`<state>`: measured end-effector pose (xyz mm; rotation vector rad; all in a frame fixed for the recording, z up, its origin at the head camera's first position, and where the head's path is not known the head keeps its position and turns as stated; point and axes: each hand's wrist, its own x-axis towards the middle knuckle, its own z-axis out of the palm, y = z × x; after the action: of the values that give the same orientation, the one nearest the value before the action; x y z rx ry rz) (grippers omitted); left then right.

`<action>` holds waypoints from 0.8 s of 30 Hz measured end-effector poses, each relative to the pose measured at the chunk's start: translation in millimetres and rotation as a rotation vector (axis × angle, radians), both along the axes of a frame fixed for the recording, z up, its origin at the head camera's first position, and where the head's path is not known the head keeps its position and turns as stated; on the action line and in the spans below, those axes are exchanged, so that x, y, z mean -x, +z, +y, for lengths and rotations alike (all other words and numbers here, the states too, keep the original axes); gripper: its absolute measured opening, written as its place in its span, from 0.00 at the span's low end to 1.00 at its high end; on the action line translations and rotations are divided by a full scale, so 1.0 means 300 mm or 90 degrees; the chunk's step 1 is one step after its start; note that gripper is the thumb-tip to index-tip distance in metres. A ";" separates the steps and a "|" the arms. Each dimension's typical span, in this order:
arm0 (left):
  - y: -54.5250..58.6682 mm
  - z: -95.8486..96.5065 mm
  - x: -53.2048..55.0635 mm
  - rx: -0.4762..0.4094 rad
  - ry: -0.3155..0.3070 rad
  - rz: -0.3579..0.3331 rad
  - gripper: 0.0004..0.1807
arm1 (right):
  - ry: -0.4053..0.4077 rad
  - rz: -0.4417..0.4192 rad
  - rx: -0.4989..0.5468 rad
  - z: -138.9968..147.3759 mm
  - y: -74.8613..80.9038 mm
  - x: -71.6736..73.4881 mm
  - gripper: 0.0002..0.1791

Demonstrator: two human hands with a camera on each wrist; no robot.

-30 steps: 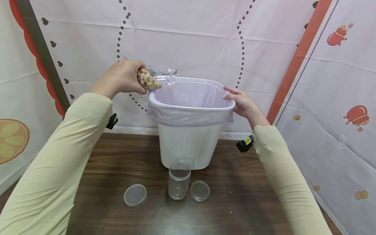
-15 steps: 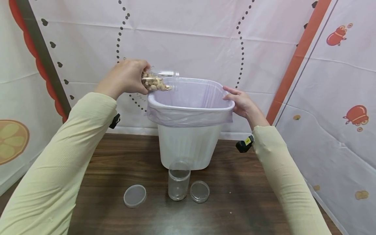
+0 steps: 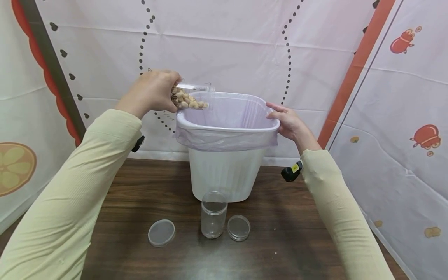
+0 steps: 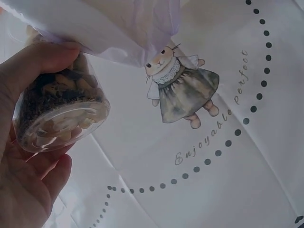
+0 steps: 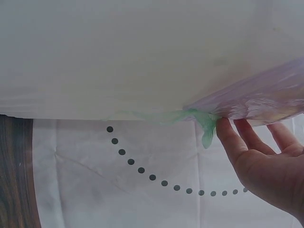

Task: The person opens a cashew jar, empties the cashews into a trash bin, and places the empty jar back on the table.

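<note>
My left hand (image 3: pixel 154 91) grips a clear plastic jar (image 3: pixel 197 88), laid nearly on its side with its mouth over the left rim of a white trash can (image 3: pixel 224 171). Pale nuts (image 3: pixel 189 102), cashews among them, lie along the jar's lower side toward the mouth. In the left wrist view the jar's base (image 4: pixel 66 121) shows more nuts and dark fine bits. A thin lilac bag (image 3: pixel 227 139) lines the can and folds over its rim. My right hand (image 3: pixel 287 121) holds the can's right rim, thumb on top; its fingers (image 5: pixel 232 137) press under the bag's edge.
A second clear jar (image 3: pixel 213 223), lidless, stands upright in front of the can. Round clear lids lie either side of it, a left lid (image 3: pixel 161 232) and a right lid (image 3: pixel 238 228). Small crumbs dot the dark wooden table (image 3: pixel 280 217). A printed cloth (image 3: pixel 224 50) hangs behind.
My left hand has moved slightly right with the jar, bringing its mouth further over the can. The nuts have slid toward the mouth. My right hand has stayed at the rim.
</note>
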<state>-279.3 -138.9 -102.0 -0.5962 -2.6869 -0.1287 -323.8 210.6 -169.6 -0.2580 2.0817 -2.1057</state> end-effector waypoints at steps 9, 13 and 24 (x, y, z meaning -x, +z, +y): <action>0.007 0.020 -0.008 0.034 -0.005 0.017 0.40 | -0.009 -0.011 0.016 -0.001 0.000 0.001 0.35; 0.013 0.023 -0.011 0.050 -0.001 0.009 0.41 | -0.013 -0.011 0.019 -0.005 0.000 0.001 0.35; 0.020 0.036 -0.007 0.078 -0.003 0.004 0.40 | -0.015 -0.009 0.021 -0.006 -0.002 0.001 0.35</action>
<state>-277.2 -128.2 -95.9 -0.6383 -2.7016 0.0367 -324.2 208.8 -170.2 -0.2238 2.0529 -2.1502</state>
